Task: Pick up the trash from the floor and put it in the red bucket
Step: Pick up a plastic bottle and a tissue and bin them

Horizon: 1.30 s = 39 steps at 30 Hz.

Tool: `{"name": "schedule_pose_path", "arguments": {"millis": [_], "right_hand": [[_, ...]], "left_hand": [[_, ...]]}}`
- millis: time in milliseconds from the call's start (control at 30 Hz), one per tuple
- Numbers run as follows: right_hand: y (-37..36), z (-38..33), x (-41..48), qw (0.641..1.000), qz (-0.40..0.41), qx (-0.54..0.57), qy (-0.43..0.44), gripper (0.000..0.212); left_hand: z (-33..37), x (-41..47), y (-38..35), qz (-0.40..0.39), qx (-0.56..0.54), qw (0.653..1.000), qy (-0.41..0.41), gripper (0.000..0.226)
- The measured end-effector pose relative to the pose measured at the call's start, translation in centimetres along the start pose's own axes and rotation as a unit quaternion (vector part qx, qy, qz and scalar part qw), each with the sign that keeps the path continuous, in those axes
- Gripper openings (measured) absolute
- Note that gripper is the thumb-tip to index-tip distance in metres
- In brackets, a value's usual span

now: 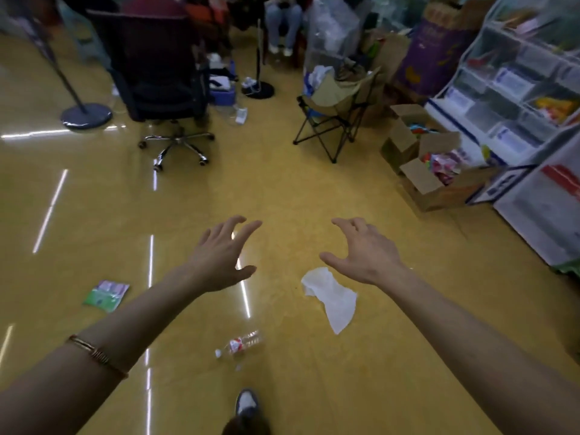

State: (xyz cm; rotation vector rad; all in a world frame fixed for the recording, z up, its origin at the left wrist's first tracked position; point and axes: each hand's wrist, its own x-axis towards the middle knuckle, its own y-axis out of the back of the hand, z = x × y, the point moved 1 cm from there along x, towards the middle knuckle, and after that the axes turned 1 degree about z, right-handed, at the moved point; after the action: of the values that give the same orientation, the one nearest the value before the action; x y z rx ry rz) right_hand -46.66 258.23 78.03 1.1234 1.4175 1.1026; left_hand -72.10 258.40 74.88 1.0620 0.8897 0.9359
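Three pieces of trash lie on the shiny yellow floor. A white crumpled tissue lies just below and left of my right hand. A clear plastic bottle with a red label lies on its side near my shoe. A green and pink wrapper sits to the left, beside my left forearm. My left hand and my right hand are both stretched forward above the floor, fingers spread and loosely bent, holding nothing. No red bucket is in view.
A black office chair stands ahead on the left, a folding camp chair ahead on the right. Open cardboard boxes and white shelves line the right side. A seated person's legs show at the back. My shoe is at the bottom.
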Motion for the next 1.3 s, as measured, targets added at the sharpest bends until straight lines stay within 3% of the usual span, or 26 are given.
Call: {"name": "schedule_pose_path", "arguments": {"millis": [300,700,933,1133,1300], "right_hand": [[-3.6,0.5,10.7,0.997,-0.037,0.01,0.061,0.075],[-15.0,1.8,21.3,0.978,-0.131,0.02,0.162,0.072],[-30.9,6.0,24.4,0.965,-0.17,0.005,0.2,0.07],[-49.1,7.2,26.0,0.961,-0.193,0.003,0.2,0.071],[-63.2,6.5,28.4,0.956,-0.188,0.005,0.223,0.072]], "left_hand": [[-3.2,6.2,-3.1,-0.028,0.004,0.998,0.056,0.087],[-5.4,12.7,-13.9,-0.067,-0.05,0.978,0.19,0.098],[-6.0,15.7,-31.0,-0.164,0.011,0.961,0.223,0.119],[-9.8,16.7,-48.7,-0.157,0.025,0.962,0.22,0.131],[-14.4,16.8,-64.0,-0.212,0.043,0.95,0.225,0.139]]}}
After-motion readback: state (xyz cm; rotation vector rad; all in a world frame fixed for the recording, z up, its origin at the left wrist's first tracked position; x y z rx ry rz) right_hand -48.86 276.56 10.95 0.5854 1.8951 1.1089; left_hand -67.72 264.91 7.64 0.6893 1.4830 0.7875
